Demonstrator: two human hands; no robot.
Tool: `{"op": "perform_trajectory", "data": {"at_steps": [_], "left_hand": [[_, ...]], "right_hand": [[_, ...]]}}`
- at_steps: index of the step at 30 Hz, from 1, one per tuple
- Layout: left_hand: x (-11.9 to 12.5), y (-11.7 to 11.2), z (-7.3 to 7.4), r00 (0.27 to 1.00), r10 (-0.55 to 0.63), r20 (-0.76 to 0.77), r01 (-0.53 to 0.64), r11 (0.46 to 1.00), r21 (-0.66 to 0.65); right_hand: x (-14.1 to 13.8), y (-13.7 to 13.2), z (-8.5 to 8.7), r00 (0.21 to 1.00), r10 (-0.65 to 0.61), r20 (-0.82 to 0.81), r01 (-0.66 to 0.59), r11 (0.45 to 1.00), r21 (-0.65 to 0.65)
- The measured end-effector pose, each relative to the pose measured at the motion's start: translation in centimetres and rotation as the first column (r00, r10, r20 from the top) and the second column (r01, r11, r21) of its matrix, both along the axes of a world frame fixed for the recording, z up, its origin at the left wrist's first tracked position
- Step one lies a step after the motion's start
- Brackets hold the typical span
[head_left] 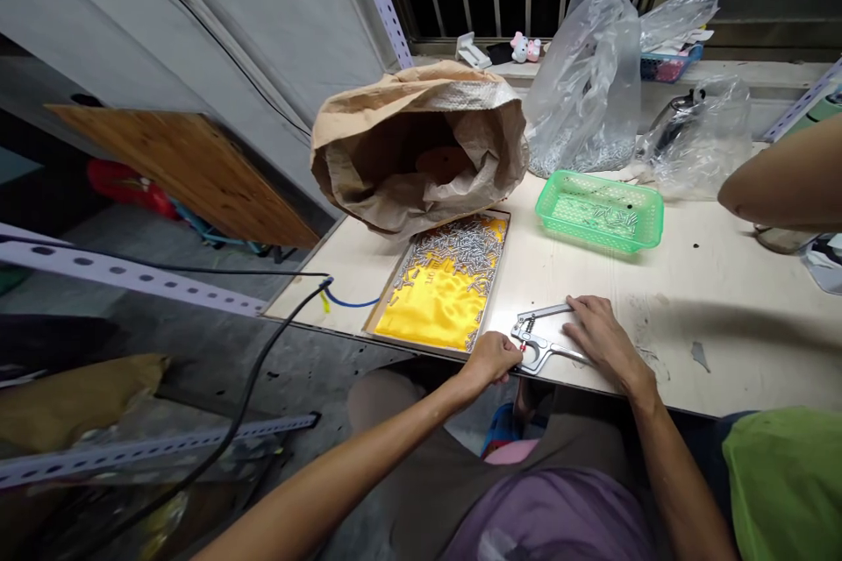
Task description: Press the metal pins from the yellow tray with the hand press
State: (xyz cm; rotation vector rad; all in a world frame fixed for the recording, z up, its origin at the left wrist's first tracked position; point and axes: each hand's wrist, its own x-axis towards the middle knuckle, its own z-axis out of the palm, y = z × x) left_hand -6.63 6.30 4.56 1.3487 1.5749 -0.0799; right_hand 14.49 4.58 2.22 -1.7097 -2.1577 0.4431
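Observation:
A silver hand-squeeze plier tool [538,351] with two long handles, a coil spring and a rounded C-shaped jaw lies at the table's front edge. My right hand [602,337] grips its handles, which are spread apart. Closed in a pinch at the jaw, my left hand [493,359] has its fingertips beside a small red spot; what they hold is too small to make out. Just left of the tool, a shallow tray [378,326] lined with shiny yellow cloth [434,302] carries many small silver metal pins [464,247], heaped toward its far end.
A large open brown paper sack [342,166] leans over the tray's far end. Behind the tool stands a green plastic basket [549,215] with small metal pieces. Clear plastic bags [585,61] sit by the window. Another person's arm [789,175] reaches in from the right. A black cable [263,351] hangs at left.

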Motion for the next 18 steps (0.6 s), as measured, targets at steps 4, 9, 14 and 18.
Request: {"op": "perform_trajectory", "data": {"at_steps": [4,9,14,18], "left_hand": [[-0.1,-0.2,-0.3,0.998,0.056,0.040,-0.054,0.997,-0.058],[-0.2,-0.3,-0.3,0.994,0.085,0.075,-0.078,0.993,-0.089],[0.1,-0.3,0.5,0.994,0.102,0.046,-0.098,0.990,-0.097],[0.2,-0.3,0.6,0.993,0.103,0.051,-0.097,0.991,-0.093]], "right_hand": [[0.1,0.1,-0.2,0.993,-0.112,-0.039,0.113,0.994,0.014],[0.2,0.3,-0.4,0.992,-0.122,-0.038,0.123,0.991,0.041],[-0.2,-0.7,0.2,0.999,-0.042,0.025,0.042,0.999,0.008],[-0.7,-2.1,-0.3,0.992,0.044,0.122,-0.041,0.999,-0.025]]}}
